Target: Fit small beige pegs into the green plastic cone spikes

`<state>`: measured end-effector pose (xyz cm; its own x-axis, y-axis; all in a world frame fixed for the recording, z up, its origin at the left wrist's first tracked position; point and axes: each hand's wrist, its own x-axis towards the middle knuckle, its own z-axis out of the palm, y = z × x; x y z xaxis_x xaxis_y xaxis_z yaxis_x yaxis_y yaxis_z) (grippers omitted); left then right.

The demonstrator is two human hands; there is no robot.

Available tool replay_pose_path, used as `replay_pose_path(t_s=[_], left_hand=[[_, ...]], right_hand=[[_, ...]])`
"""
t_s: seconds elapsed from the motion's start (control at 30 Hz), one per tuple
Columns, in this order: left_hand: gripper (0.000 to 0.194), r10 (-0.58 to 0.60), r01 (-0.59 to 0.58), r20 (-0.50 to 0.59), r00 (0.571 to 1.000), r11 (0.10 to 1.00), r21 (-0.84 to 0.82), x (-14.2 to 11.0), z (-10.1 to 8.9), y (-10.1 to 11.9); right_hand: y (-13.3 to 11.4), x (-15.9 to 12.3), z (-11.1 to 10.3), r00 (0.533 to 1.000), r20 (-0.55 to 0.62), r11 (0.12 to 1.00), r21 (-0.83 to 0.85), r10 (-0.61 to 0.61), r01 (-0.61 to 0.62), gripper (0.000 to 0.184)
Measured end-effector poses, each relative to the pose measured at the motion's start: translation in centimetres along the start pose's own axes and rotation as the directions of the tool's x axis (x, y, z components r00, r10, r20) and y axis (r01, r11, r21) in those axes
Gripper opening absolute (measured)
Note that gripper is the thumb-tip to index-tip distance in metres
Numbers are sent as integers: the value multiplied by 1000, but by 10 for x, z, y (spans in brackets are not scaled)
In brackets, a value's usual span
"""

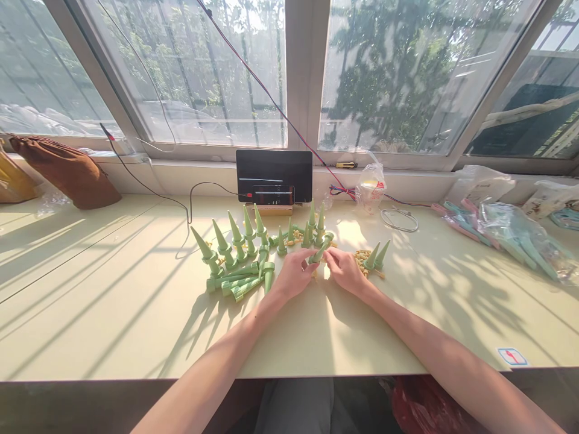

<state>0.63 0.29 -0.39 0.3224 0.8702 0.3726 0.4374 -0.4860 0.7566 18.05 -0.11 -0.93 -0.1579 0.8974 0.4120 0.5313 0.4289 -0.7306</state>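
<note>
My left hand [295,274] is closed around a green plastic watering spike [321,248], held tilted above the table. Close beside it, my right hand [346,271] is pinched at the spike's side; whatever sits between its fingertips is too small to make out. To the left, several green spikes [236,239] stand upright with points up, and a loose pile of green spikes [242,283] lies in front of them. Smaller green cones [281,242] stand behind my hands. Right of my right hand are small yellow parts [362,258] and two green cones [382,254].
A black tablet [274,166] with a phone [274,194] before it leans at the window. Cables [344,191], a clear plastic bag [370,188] and a coiled wire [399,220] lie behind. Bagged green and pink pieces [511,235] are at right, a brown pouch [67,172] at left.
</note>
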Motion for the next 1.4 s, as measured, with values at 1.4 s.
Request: replay_pose_path(t_s=[1.4], left_hand=[[26, -49, 49, 15, 999, 997, 56, 0, -4, 13]], right_hand=[[7, 0, -2, 995, 20, 989, -110, -96, 98, 16]])
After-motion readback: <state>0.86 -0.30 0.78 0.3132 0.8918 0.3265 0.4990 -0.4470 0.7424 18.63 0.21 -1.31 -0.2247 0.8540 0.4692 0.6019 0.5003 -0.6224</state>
